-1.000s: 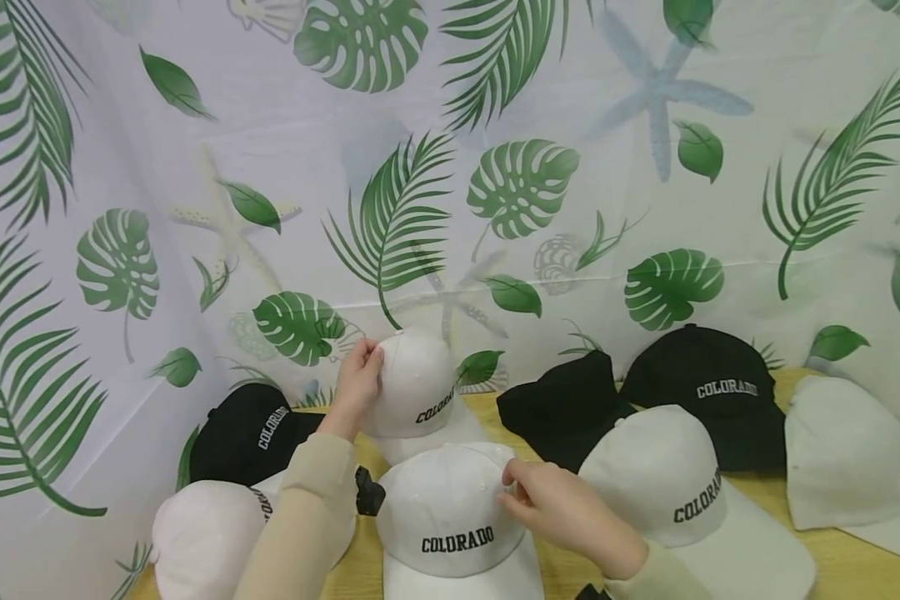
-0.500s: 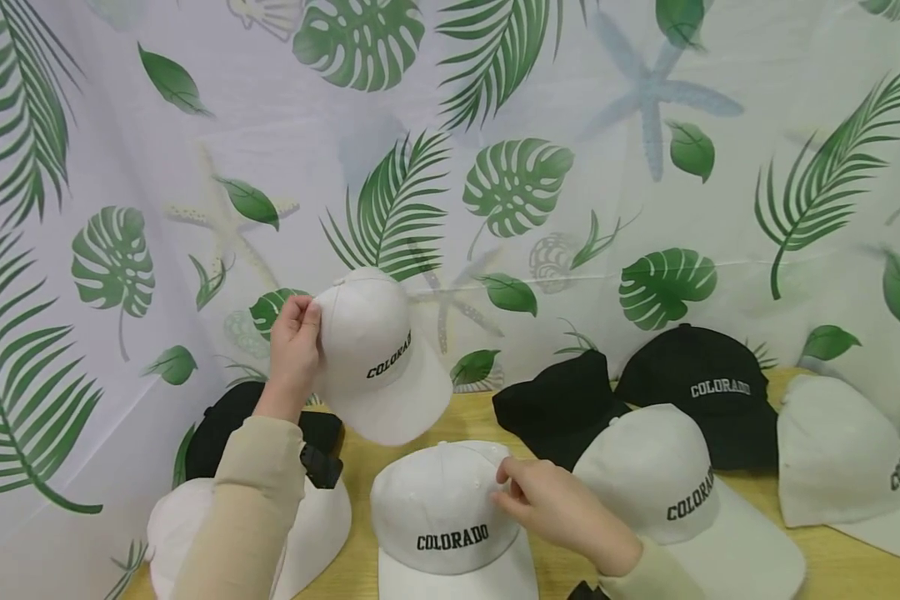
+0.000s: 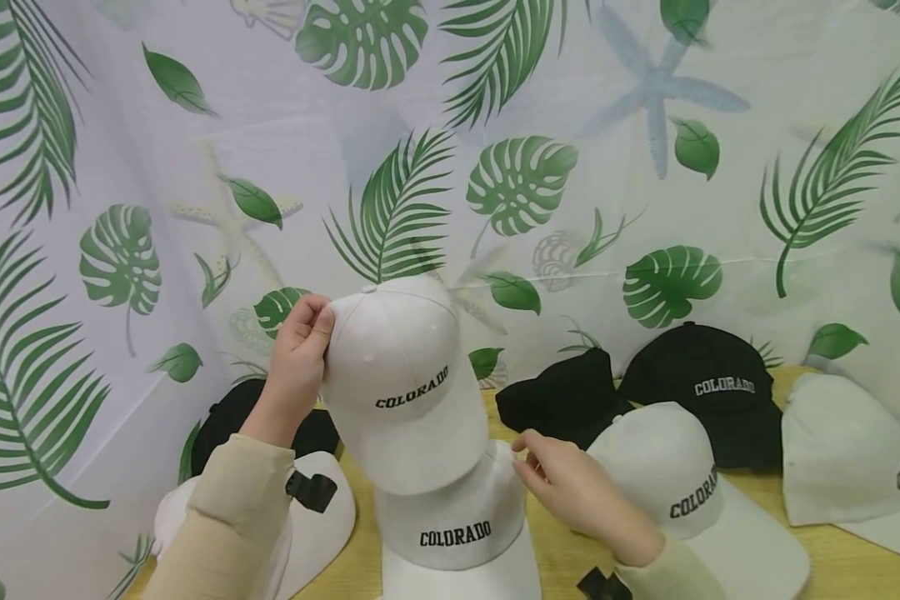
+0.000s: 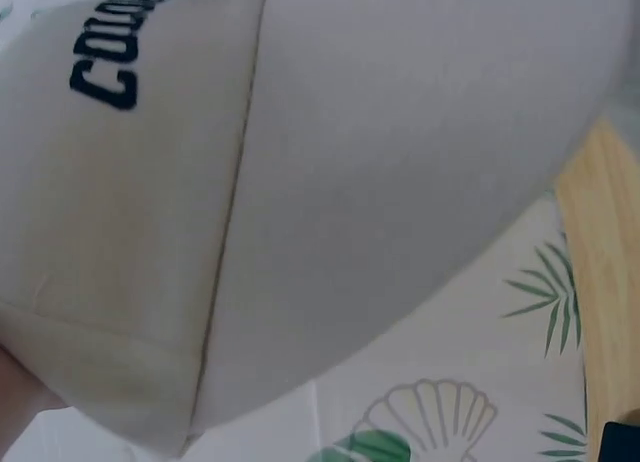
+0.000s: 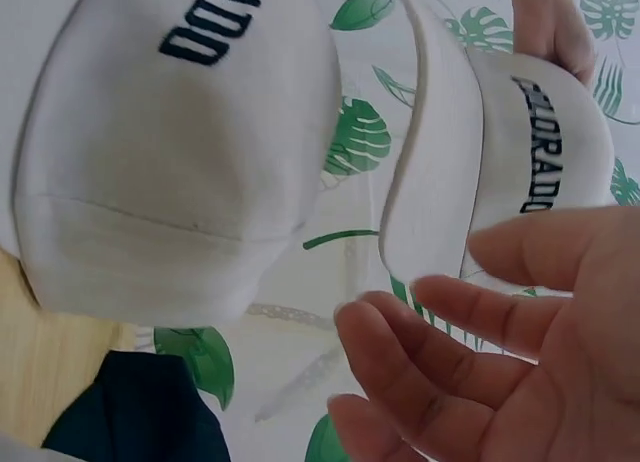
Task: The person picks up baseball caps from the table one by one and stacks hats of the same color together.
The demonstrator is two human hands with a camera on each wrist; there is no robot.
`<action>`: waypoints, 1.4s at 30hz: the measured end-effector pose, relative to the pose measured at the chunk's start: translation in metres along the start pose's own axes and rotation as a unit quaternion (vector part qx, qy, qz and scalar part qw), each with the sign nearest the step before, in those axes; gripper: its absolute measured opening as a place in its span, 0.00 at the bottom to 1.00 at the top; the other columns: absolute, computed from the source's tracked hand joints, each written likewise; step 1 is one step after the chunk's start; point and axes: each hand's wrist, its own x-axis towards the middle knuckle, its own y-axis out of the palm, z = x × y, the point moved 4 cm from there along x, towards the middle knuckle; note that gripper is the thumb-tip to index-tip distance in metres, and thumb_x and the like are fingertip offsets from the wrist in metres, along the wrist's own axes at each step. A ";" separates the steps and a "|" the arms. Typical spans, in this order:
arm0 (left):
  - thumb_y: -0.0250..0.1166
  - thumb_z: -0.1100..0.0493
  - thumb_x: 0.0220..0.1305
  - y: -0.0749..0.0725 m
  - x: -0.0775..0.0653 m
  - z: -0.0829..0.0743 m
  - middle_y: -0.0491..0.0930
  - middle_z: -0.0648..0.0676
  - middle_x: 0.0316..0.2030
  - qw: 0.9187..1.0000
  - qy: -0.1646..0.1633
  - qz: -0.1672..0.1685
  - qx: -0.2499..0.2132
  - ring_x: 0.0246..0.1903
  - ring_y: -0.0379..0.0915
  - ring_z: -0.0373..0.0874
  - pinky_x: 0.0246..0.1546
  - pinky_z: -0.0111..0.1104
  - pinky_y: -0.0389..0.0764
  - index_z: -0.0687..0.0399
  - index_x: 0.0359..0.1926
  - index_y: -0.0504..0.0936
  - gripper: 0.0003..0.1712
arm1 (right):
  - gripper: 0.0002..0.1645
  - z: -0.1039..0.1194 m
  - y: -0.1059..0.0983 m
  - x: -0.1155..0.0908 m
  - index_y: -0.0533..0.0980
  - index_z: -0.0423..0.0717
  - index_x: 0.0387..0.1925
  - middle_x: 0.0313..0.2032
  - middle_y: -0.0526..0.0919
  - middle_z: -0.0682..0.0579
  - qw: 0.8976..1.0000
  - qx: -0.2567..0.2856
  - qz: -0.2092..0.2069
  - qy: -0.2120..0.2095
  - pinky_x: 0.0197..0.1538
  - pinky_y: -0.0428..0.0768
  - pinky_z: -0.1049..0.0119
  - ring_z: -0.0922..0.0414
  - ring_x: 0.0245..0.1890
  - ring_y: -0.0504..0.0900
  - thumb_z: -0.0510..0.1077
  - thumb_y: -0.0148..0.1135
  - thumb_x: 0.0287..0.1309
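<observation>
My left hand (image 3: pixel 292 367) pinches a white baseball cap (image 3: pixel 397 358) with black COLORADO lettering by the side of its crown. This cap is held up off the table, its brim tilted down and overlapping the top of a second white COLORADO cap (image 3: pixel 487 512). Whether the two touch is unclear. Beside the lower cap's right side is my right hand (image 3: pixel 570 487). In the right wrist view its fingers (image 5: pixel 440 372) are loosely bent with nothing between them, apart from the lower cap (image 5: pixel 170 152). Most of the left hand lies outside the left wrist view.
Another white COLORADO cap (image 3: pixel 648 475) sits to the right, with a further white cap (image 3: pixel 840 458) beyond it. Black caps (image 3: pixel 697 367) stand behind. A partly covered white cap (image 3: pixel 322 508) and a black cap (image 3: pixel 228 417) lie left. A leaf-patterned cloth (image 3: pixel 525 92) hangs behind the wooden table (image 3: pixel 862 558).
My left hand has lifted the white cap off the table behind, first up and leftward, then back right over the front cap. The right hand has drawn slightly away from the front cap.
</observation>
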 end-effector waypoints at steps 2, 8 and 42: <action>0.46 0.57 0.67 0.005 -0.005 0.003 0.63 0.50 0.24 1.000 -0.006 0.021 -0.019 0.21 0.62 0.38 0.20 0.28 0.65 0.49 0.31 0.66 0.07 | 0.08 -0.001 -0.006 0.000 0.71 0.44 0.41 0.20 0.68 0.58 1.000 0.001 -0.021 0.015 0.23 0.66 0.69 0.62 0.17 0.65 0.38 0.52 0.58; 0.45 0.62 0.67 0.018 -0.023 0.015 0.62 0.48 0.21 0.996 -0.025 0.080 -0.040 0.17 0.59 0.37 0.18 0.26 0.62 0.49 0.30 0.67 0.09 | 0.09 -0.002 -0.017 -0.002 0.69 0.42 0.41 0.20 0.68 0.57 0.997 0.004 -0.071 -0.003 0.20 0.65 0.69 0.62 0.15 0.63 0.35 0.49 0.58; 0.49 0.59 0.66 0.034 -0.072 0.137 0.68 0.52 0.32 0.944 -0.225 0.205 0.131 0.36 0.62 0.45 0.36 0.35 0.66 0.60 0.36 0.71 0.08 | 0.12 -0.003 -0.008 0.002 0.69 0.40 0.43 0.24 0.67 0.57 0.997 -0.005 -0.080 -0.024 0.25 0.67 0.70 0.63 0.21 0.65 0.35 0.51 0.56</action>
